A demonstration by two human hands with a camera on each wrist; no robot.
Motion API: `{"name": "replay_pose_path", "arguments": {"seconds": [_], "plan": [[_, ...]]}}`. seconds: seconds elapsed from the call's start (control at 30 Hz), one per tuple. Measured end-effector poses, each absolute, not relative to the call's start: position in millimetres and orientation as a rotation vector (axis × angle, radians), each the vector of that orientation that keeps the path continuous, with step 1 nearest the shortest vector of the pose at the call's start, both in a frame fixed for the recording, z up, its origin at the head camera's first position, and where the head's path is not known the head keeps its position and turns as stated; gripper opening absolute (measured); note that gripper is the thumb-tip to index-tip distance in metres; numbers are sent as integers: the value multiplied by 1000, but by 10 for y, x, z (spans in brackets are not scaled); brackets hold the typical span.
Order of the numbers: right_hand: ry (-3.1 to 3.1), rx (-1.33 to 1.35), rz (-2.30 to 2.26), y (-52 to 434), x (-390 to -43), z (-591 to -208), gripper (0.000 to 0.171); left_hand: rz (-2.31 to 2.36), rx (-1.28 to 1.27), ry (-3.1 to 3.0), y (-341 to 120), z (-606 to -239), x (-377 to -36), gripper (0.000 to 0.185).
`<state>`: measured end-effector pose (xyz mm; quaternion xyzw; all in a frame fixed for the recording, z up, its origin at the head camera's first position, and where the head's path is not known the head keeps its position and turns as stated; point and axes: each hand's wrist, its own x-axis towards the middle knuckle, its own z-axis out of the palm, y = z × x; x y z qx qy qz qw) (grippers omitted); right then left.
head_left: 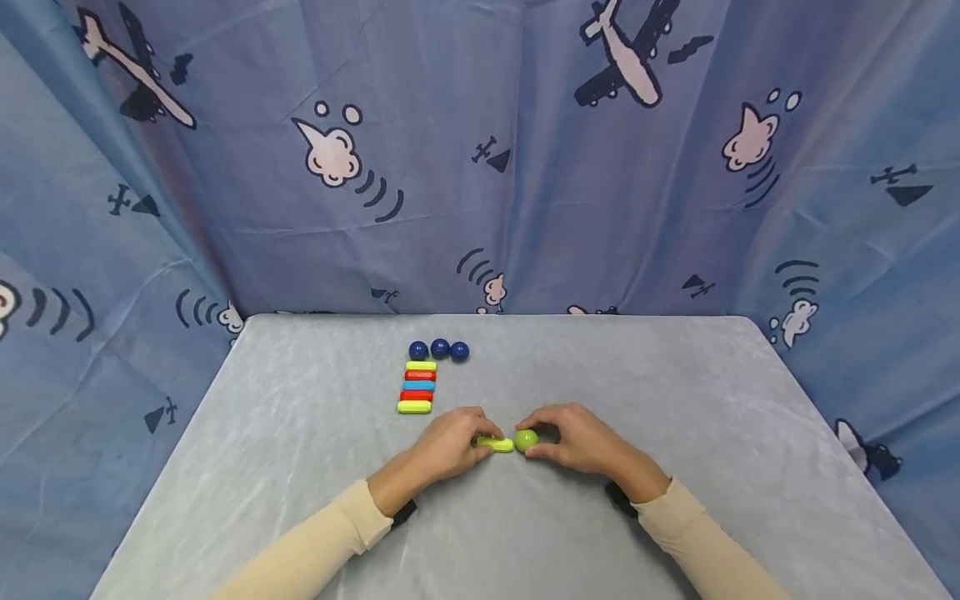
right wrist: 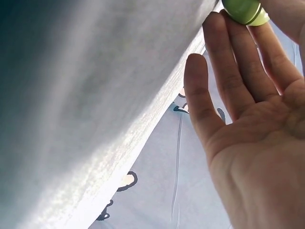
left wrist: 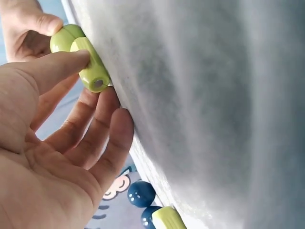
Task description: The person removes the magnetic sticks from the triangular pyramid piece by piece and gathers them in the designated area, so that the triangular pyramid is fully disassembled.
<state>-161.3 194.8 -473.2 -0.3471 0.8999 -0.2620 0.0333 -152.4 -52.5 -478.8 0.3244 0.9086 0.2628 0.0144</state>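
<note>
At the middle of the table my left hand (head_left: 452, 443) pinches a yellow-green rod (head_left: 498, 445) between thumb and fingers. In the left wrist view, the near end of this rod (left wrist: 93, 67) has a small hole. Just to its right, a green ball (head_left: 527, 441) sits between the thumb and fingers of my right hand (head_left: 576, 439). The rod's far end and the ball are very close; whether they touch I cannot tell. Part of the green ball (right wrist: 243, 10) shows at the top of the right wrist view.
Several coloured rods (head_left: 418, 386), yellow-green, red and blue, lie stacked in a column left of centre. Three dark blue balls (head_left: 440, 348) stand in a row beyond them. The grey cloth-covered table (head_left: 675, 400) backs onto a blue patterned curtain (head_left: 420, 167).
</note>
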Motion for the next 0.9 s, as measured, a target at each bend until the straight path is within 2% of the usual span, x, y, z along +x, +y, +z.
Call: {"name": "replay_pose_path", "arguments": {"seconds": [0.53,0.73,0.9], "plan": [[2772,-1040,-793,1956,-1616,-4720,36,792,764,2896,-1070,-4725,-1277,19],[2767,-1057,-810,1957,-1624,-4717,36,899,655,2826,-1213,-4717,-1294,25],[2768,-1076,-816,1955,-1622,-4721,36,905,593,2816,-1263,-4710,-1315,21]]}}
